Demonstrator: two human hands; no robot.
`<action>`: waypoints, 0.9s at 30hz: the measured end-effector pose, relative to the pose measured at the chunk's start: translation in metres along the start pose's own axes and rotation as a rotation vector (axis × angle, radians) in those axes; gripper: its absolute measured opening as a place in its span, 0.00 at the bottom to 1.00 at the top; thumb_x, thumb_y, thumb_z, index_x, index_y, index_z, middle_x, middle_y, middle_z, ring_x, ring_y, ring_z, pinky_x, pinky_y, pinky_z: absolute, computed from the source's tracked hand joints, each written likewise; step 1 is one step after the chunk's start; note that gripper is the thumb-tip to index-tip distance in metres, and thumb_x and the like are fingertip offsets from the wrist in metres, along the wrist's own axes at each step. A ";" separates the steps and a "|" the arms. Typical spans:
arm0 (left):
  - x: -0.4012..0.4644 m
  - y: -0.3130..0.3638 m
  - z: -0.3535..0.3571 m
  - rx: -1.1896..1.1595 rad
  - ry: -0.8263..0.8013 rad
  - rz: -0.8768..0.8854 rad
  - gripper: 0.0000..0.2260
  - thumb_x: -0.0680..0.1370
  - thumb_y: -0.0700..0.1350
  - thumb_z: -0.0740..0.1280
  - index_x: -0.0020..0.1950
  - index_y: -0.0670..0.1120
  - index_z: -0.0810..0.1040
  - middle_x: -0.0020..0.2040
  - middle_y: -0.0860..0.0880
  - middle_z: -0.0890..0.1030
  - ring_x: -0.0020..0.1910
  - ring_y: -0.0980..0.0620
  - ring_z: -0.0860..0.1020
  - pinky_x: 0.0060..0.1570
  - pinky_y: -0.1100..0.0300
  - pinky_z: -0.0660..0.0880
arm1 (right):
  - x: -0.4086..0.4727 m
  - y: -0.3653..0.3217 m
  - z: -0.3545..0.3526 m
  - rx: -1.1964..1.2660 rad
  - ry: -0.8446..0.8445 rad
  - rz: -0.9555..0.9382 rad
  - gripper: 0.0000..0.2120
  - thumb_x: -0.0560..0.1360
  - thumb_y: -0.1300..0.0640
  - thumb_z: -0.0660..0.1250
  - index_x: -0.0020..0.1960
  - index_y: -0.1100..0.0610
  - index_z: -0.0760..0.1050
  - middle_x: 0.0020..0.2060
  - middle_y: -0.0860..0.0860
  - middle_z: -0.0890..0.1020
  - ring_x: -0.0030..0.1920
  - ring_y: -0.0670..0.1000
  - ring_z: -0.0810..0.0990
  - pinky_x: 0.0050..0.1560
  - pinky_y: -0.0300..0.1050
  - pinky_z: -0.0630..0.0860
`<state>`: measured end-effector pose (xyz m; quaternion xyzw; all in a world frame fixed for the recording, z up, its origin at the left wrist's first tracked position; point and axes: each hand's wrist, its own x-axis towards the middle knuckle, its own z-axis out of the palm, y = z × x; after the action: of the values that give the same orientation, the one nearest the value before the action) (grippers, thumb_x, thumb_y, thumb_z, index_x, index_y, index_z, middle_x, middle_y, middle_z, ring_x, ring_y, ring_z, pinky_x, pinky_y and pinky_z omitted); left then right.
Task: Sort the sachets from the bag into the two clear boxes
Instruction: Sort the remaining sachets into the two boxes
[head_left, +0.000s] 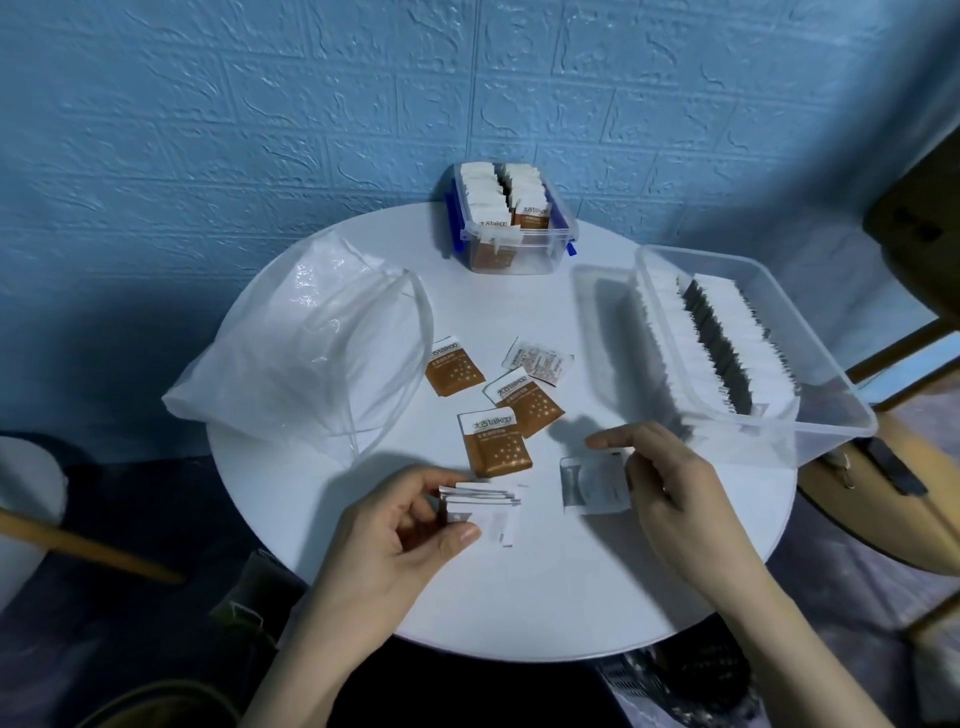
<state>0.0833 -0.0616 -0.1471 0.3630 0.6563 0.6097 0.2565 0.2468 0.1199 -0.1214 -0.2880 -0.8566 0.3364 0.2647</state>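
1. Round white table (519, 597): work surface. It carries every item listed below.
2. Large clear box (810, 306), right side: holds two long rows of upright white sachets. Judged well filled, with free space at its near end.
3. Plastic bag (291, 364), left side: lies slack and collapsed. It appears emptied; its interior cannot be confirmed through the folds.
4. Small clear box (563, 236), far edge, with blue latches: holds two rows of upright brown-and-white sachets. Judged close to full.
5. Left hand (384, 540): thumb and fingers pinch a small stack of white sachets (480, 501) at the near edge of the table. The count in the stack cannot be read.
6. Right hand (670, 478): fingers curl onto the right edge of a grey-white sachet (592, 486) lying flat on the table, index finger extended. Whether the sachet is lifted is not clear.
7. Loose items not yet sorted, mid-table: three brown sachets (496, 447) and one white printed sachet (540, 361). Print on the latter is too small to read.
8. Status: sorting is judged mostly complete; the loose and hand-held sachets remain.
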 end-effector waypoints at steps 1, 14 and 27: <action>0.000 0.001 0.000 0.006 -0.004 -0.001 0.15 0.65 0.47 0.74 0.48 0.63 0.81 0.32 0.49 0.74 0.33 0.55 0.72 0.35 0.66 0.69 | -0.001 -0.001 -0.001 -0.004 -0.007 0.018 0.23 0.76 0.72 0.57 0.50 0.45 0.76 0.50 0.41 0.79 0.46 0.38 0.76 0.44 0.28 0.68; 0.000 0.006 0.004 0.041 -0.081 -0.004 0.18 0.69 0.37 0.77 0.49 0.60 0.82 0.36 0.41 0.78 0.34 0.55 0.73 0.37 0.66 0.71 | 0.004 -0.012 -0.001 0.063 -0.132 0.127 0.11 0.70 0.66 0.73 0.45 0.51 0.78 0.41 0.53 0.78 0.38 0.47 0.77 0.42 0.35 0.71; 0.004 0.007 0.013 0.178 -0.057 0.067 0.17 0.66 0.43 0.75 0.51 0.60 0.81 0.45 0.60 0.75 0.34 0.59 0.73 0.38 0.69 0.70 | -0.005 -0.036 0.029 0.436 -0.149 -0.006 0.05 0.70 0.59 0.69 0.40 0.49 0.81 0.38 0.47 0.80 0.42 0.47 0.80 0.47 0.37 0.73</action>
<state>0.0918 -0.0505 -0.1412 0.4231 0.6877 0.5469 0.2212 0.2202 0.0823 -0.1146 -0.1960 -0.7816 0.5332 0.2577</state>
